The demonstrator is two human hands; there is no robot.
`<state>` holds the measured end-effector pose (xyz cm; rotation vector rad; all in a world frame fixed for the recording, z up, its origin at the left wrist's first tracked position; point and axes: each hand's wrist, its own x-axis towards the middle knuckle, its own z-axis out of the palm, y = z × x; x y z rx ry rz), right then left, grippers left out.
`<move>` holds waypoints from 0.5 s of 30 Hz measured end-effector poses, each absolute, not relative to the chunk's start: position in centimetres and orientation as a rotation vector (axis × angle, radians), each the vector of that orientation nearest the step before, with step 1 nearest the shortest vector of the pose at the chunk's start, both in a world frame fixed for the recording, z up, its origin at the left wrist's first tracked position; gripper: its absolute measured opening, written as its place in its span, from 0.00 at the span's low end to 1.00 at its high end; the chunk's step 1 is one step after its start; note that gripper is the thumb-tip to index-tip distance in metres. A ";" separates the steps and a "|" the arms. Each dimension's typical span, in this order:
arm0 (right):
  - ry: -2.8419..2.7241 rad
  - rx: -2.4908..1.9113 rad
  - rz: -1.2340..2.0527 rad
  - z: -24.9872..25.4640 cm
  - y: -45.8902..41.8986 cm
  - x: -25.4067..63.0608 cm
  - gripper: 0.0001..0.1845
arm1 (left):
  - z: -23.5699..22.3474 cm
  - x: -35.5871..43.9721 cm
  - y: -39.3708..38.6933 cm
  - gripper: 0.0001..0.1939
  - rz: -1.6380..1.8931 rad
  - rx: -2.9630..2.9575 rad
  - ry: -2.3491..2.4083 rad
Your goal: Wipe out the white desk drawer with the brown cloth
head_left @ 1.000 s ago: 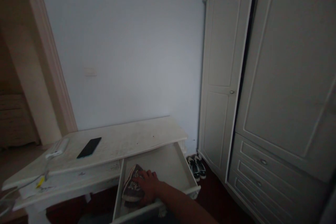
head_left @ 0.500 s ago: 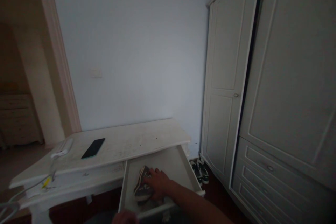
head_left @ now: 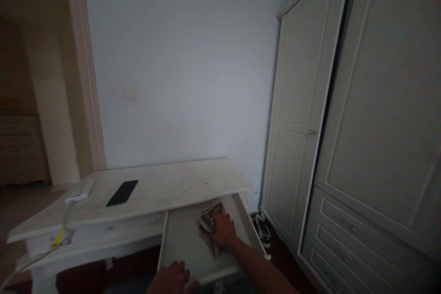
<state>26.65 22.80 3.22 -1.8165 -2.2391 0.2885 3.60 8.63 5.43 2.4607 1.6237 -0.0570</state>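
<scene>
My right hand [head_left: 223, 229] reaches into the pulled-out drawer [head_left: 186, 248] of the white desk. Its fingers are closed over a grey-brown cloth [head_left: 208, 219] with pale markings, pressed against the drawer bottom toward the back. One end of the cloth trails below the palm. At the drawer's front left corner is my left hand [head_left: 171, 279], with fingers stretched out and thumb apart, holding nothing that I can see. The frame's lower edge cuts off its wrist.
On the desk top [head_left: 165, 179] lie a dark phone-like slab [head_left: 122, 193] and a white power strip [head_left: 81, 191], its cable [head_left: 57, 241] hanging at the left. Dark sneakers [head_left: 262, 229] stand on the floor between desk and wardrobe [head_left: 296, 115].
My right hand has slid the cloth from the drawer's front left toward the back right. My left hand has come in from below to the drawer's front corner.
</scene>
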 end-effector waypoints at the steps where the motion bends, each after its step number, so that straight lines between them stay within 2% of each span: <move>1: -2.272 -1.786 0.288 3.2 22.9 25.9 0.54 | 5.7 3.7 8.5 0.25 -0.049 2.452 1.613; 7: -2.452 -1.541 0.371 3.0 22.6 20.2 0.59 | 4.9 3.1 8.1 0.24 0.097 2.423 1.601; 15: -2.770 -1.135 0.276 2.6 21.4 15.7 0.49 | 5.1 2.5 8.7 0.19 0.026 2.482 1.446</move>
